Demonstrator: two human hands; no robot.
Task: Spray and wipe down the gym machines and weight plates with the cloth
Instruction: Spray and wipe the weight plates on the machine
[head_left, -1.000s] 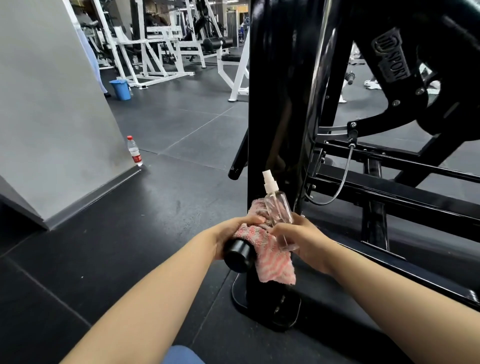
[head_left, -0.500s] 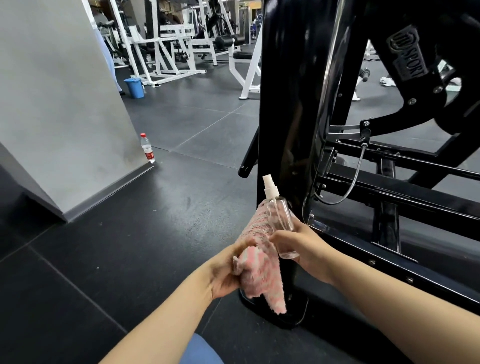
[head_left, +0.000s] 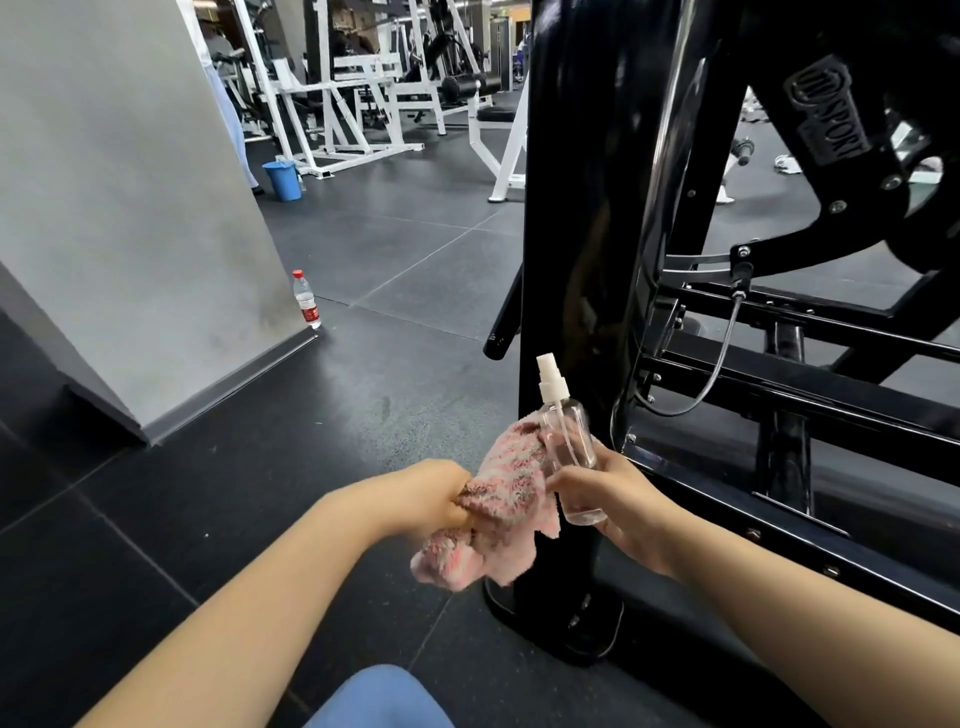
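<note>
We log both hands low in front of the black machine post (head_left: 576, 270). Our left hand (head_left: 436, 496) has its fingers curled tight on one end of the pink cloth (head_left: 498, 512); the cloth bunches out to the right of those fingers and droops below them, its loose edge hanging in front of the foot of the post. Our right hand (head_left: 618, 499) has fingers and thumb wrapped round the lower body of the clear spray bottle (head_left: 569, 441).

Bottle: upright, long axis near vertical, leaning slightly left. The white nozzle sits above the right fingers and appears to face left and away from us, though the outlet itself is too small to make out. The cloth's upper fold touches the bottle's left side, so the two hands are just beside one another with the cloth between them.

Key relation: the post stands directly behind and above both sets of fingers, long axis vertical, running up out of view. The right hand seems slightly nearer the post and the frame rails (head_left: 805, 374), which lie to the right of the fingers. The cloth hand is to the left of the post, not touching it.

Judgement: cloth is being regathered; next wipe likely goes upward along the post.
</note>
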